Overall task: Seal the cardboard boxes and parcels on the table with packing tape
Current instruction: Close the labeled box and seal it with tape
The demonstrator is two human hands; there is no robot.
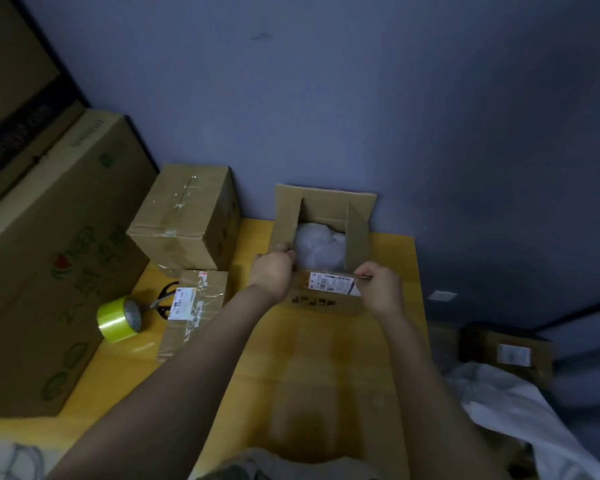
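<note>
An open cardboard box [326, 206] stands on the yellow table [326, 358] against the wall, with white plastic wrap [321, 245] inside. Its near flap [326, 296] carries a white shipping label. My left hand [274, 271] grips the flap's left corner and my right hand [381, 289] pinches its right corner. At the table's left lie a roll of yellow-green packing tape [116, 318] and black-handled scissors [163, 299]. Beside them a flat labelled parcel [194, 306] lies in front of a taped cardboard box [187, 216].
A large printed carton [49, 254] stands at the left edge of the table. On the floor to the right sit another labelled box [510, 351] and white plastic sheeting [520, 410]. A blue-grey wall backs the table.
</note>
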